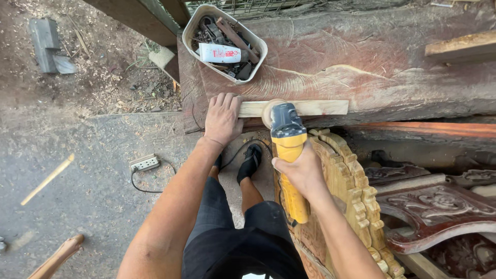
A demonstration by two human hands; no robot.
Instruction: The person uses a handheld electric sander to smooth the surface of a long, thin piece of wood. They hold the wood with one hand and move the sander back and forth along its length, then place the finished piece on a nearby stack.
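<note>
1. On the near edge of the reddish timber slab (392, 67): lying flat, a pale narrow wooden strip (315, 107), running left to right along the rim.
2. Pressing down on the strip's left end: left hand (222, 117), fingers spread and flattened on the wood, palm down, pinning rather than curling around it.
3. Clenching the yellow body of an angle grinder (289, 155): right hand (299, 170), wrapped tight around the middle of the housing, thumb over the top.
4. Meeting the strip near its middle: the grinder's round tan sanding disc (268, 112), seemingly touching the wood's front edge, though exact contact hard to judge from above.
5. Sitting farther back on the slab, left of centre: a grey plastic tub (225, 42) holding dark metal scraps and tools plus a white tube (219, 52).
6. Leaning below the grinder, to the right of the legs: a pale carved wooden piece (356, 191) with a notched, scalloped edge; beside it, dark red carved furniture parts (439, 212).
7. Lying on the grey ground at left: a white power strip (144, 163) with a black cord curling away.
8. Standing beneath the slab's edge: a foot in a black sandal (250, 161).
</note>
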